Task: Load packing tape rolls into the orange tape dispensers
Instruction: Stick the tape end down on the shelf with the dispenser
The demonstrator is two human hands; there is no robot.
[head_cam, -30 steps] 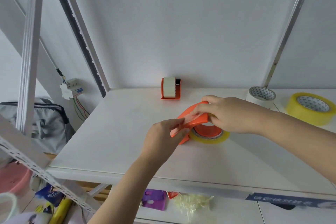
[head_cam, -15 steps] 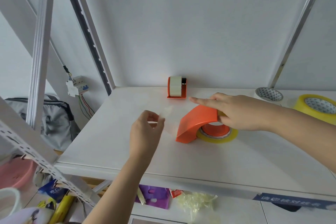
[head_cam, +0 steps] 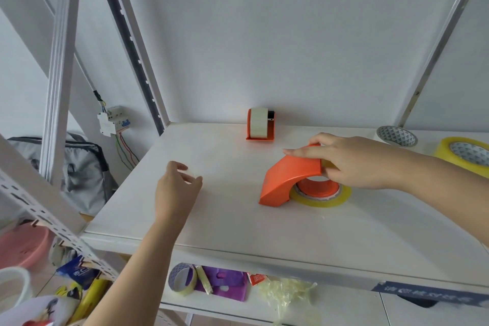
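Right hand grips orange dispenser with yellow tape roll mounted, lying mid-shelf. Left hand pinches a clear tape end, apart from the dispenser.

Two bare forearms reached into the head view from the bottom and right edges. The left hand and the right hand wore no gloves, rings, watch or bracelet that could be seen. No sleeve showed on either arm up to the frame edge; both were uncovered from wrist to where they left the view. Fingernails looked short and unpainted, though they were small in view. No other part of the person was visible.
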